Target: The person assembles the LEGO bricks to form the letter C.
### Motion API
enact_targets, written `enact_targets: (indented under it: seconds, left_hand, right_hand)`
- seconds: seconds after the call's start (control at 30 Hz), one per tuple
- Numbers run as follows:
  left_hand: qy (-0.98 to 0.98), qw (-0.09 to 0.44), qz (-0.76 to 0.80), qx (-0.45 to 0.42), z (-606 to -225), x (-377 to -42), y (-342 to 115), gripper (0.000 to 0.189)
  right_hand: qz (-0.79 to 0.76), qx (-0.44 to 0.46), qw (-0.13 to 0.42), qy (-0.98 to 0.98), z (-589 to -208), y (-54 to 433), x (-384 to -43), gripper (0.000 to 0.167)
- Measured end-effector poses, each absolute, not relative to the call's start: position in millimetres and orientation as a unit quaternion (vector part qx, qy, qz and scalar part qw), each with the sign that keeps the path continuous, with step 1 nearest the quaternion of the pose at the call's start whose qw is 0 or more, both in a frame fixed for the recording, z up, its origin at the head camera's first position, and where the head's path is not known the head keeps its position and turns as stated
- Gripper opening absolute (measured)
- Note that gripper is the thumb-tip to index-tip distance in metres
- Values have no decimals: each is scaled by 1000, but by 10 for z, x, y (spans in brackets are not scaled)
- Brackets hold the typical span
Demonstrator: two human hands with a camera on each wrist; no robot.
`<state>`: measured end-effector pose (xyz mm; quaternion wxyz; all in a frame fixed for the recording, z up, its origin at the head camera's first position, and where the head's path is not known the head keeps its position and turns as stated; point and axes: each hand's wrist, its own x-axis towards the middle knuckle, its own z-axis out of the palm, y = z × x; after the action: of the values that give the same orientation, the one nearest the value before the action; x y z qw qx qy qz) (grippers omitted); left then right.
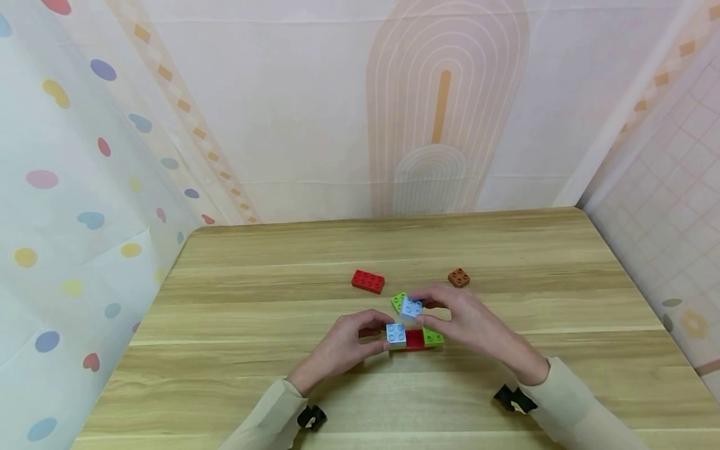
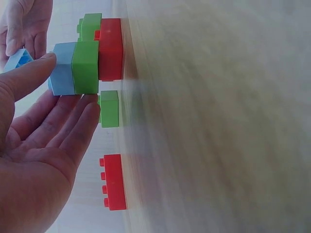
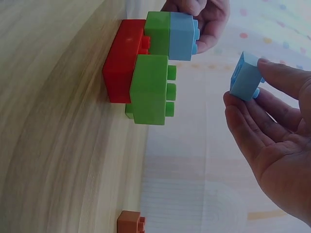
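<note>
My left hand [image 1: 351,340] pinches a light blue building brick [image 2: 64,69] between thumb and fingers. That brick is stacked on a green brick [image 2: 86,68], which sits on one end of a red brick [image 1: 414,339]. On the red brick's other end stands a second green brick [image 3: 149,90], its studs facing up and bare. Between the thumb and fingers of my right hand [image 1: 467,315] is another light blue brick [image 3: 246,76], held apart above the stack. Its hollow underside shows in the right wrist view.
Just behind the stack, a loose green brick [image 2: 110,109] lies on the wooden table [image 1: 225,350]. Farther back are a loose red brick [image 1: 368,281] to the left and a small brown brick [image 1: 459,277] to the right. A patterned curtain [image 1: 281,112] hangs behind the table.
</note>
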<state>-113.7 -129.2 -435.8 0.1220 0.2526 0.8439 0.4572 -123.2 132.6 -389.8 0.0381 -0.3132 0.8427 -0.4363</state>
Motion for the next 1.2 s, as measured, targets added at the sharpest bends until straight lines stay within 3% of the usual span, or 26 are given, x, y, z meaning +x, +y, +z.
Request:
enact_targets:
  seconds: [0.83,1.2]
  left_hand:
    - [837,123,470,254,-4372,-1141,-1296,29]
    - [831,125,477,259,-4378,-1136,-1300,30]
  right_hand:
    - [-407,-384,5,829,-3973,1180,-1254,32]
    - [-409,-380,34,829,-3988,1133,-1230,30]
